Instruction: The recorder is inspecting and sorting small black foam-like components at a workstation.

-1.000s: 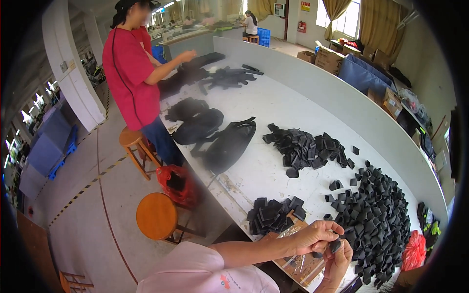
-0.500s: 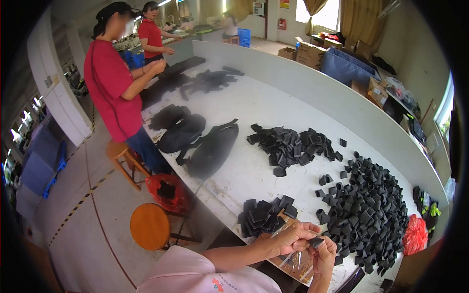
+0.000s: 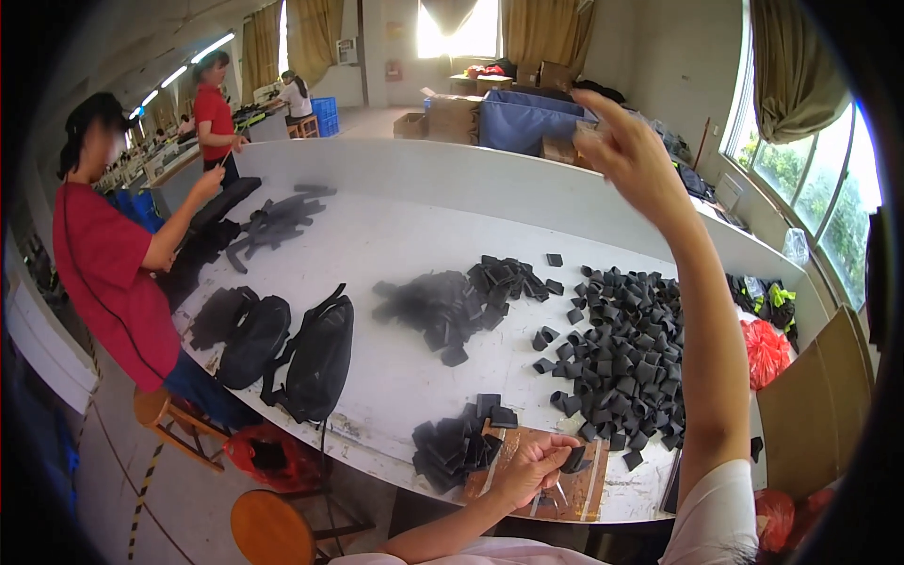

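Note:
Over a brown board [image 3: 595, 499] at the table's near edge, my left hand [image 3: 535, 473] is closed, pinching a small black fabric loop [image 3: 573, 460] between thumb and fingers. My right hand [image 3: 633, 160] is raised high above the table, its bent fingers apart and nothing visible between them. A big heap of folded black fabric loops [image 3: 626, 348] spreads beneath my right forearm, which hides part of it. Beside the board on the left lies a smaller pile of flat black pieces [image 3: 450, 452]. Farther back sits another pile of black pieces [image 3: 504, 282], blurred on its left side.
Black bags [image 3: 320, 358] lie along the table's left side. Two people in red tops, one at the table [image 3: 113, 254], stand to the left. A low partition [image 3: 424, 179] borders the far side. Stools [image 3: 271, 529] and red plastic bags [image 3: 765, 353] are around the table.
My right hand has left the fabric loop and swung up over the table. The left hand keeps hold of the loop. The view has turned right.

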Available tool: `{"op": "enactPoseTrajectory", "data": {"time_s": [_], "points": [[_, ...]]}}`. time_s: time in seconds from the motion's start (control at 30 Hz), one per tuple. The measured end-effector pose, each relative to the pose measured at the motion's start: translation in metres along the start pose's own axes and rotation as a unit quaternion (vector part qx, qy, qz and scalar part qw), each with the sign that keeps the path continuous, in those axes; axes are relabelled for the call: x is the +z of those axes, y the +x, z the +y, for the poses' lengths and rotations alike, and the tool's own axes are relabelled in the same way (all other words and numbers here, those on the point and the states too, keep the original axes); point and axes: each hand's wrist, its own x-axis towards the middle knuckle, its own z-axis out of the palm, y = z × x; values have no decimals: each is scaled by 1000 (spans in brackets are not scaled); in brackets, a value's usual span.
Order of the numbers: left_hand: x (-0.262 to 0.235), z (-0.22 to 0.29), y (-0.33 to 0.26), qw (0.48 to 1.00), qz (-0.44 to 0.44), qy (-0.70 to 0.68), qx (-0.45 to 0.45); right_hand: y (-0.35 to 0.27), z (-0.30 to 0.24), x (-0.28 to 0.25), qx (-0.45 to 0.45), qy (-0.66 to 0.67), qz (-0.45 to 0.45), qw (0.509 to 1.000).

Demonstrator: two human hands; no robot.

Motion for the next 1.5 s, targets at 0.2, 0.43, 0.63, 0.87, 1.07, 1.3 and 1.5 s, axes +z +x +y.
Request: {"op": "enactPoseTrajectory", "data": {"time_s": [0.2, 0.43, 0.63, 0.87, 1.07, 1.3, 1.5], "points": [[-5, -9, -5, 996, 24, 75, 46, -203, -4, 5, 274, 191, -67, 940], [7, -2, 1, 992, 84, 87, 25, -310, -11, 15, 314, 228, -109, 915], [17, 7, 5, 962, 151, 190, 123, -308, -12, 43, 267, 189, -59, 943], [26, 40, -2, 817, 80, 510, 258, -313, -26, 43, 226, 140, -6, 964], [14, 24, 1, 833, 9, 500, 237, -329, -30, 32, 206, 93, 12, 974], [18, 35, 2, 805, 14, 535, 256, -325, -32, 48, 251, 123, 14, 960], [17, 29, 12, 787, -6, 539, 301, -325, -11, 54, 233, 150, 28, 960]]}}
